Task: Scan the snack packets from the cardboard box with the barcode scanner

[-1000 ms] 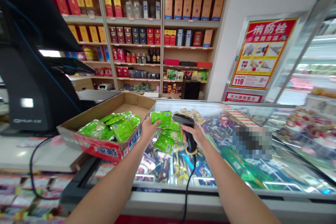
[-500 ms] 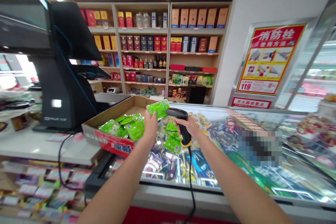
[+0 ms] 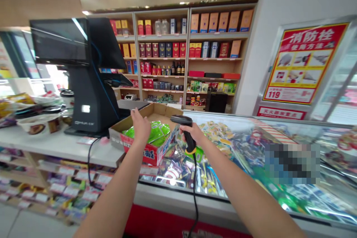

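My right hand (image 3: 194,134) is wrapped round the grip of a black barcode scanner (image 3: 182,120). The scanner's head points left, and a black cable (image 3: 195,189) hangs from its yellow-ringed base. Over the left part of an open cardboard box (image 3: 152,159) is my left hand (image 3: 141,126), fingers raised and apart, with no packet visible in it. Green packets (image 3: 160,134) lie in the box, some hidden by that hand. Another green packet (image 3: 199,154) rests on the glass-topped case beneath the scanner, partly covered by it.
A black point-of-sale terminal (image 3: 90,93) stands on the white counter (image 3: 97,152) at left. The glass display case (image 3: 237,152), full of packaged goods, spans the right. Boxed goods fill the shelves (image 3: 188,59) behind. A blurred-out patch (image 3: 292,163) covers something at right.
My left hand has moved left from the scanner to above the box and has let go of the green packet. The view has turned left; the scanner remains in my right hand.
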Demonstrator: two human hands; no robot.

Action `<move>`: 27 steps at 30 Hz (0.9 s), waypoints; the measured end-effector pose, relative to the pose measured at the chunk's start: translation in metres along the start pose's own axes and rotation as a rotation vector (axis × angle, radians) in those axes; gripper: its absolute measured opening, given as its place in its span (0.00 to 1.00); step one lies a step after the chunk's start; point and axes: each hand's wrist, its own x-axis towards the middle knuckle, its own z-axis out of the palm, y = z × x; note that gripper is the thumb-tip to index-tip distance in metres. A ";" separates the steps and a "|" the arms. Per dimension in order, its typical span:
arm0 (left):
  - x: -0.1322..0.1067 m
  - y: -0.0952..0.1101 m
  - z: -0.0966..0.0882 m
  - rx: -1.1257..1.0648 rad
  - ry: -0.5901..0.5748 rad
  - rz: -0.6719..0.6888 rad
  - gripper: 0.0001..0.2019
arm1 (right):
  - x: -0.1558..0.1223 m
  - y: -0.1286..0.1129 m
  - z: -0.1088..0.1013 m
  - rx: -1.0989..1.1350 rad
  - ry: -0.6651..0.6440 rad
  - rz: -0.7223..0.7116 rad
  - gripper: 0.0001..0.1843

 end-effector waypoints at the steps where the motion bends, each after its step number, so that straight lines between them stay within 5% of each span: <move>1: -0.003 0.004 0.001 0.006 -0.005 0.046 0.29 | -0.002 0.001 -0.003 0.002 0.010 0.003 0.14; 5: -0.027 0.029 0.021 -0.021 -0.098 0.222 0.21 | -0.009 0.004 -0.022 0.015 0.054 0.014 0.14; 9: -0.062 0.046 0.064 -0.043 -0.334 0.317 0.13 | -0.018 0.003 -0.048 0.028 0.153 0.003 0.13; 13: -0.089 0.048 0.108 0.117 -0.604 0.247 0.14 | -0.028 0.001 -0.077 0.023 0.259 -0.019 0.12; 18: -0.105 0.038 0.139 0.454 -0.799 0.035 0.30 | -0.037 0.007 -0.106 0.057 0.319 -0.015 0.14; 22: -0.110 0.023 0.150 0.449 -0.792 -0.006 0.28 | -0.041 0.020 -0.119 0.093 0.340 -0.004 0.14; 27: -0.103 0.004 0.159 0.034 -0.695 -0.172 0.20 | -0.047 0.036 -0.127 0.045 0.339 0.066 0.14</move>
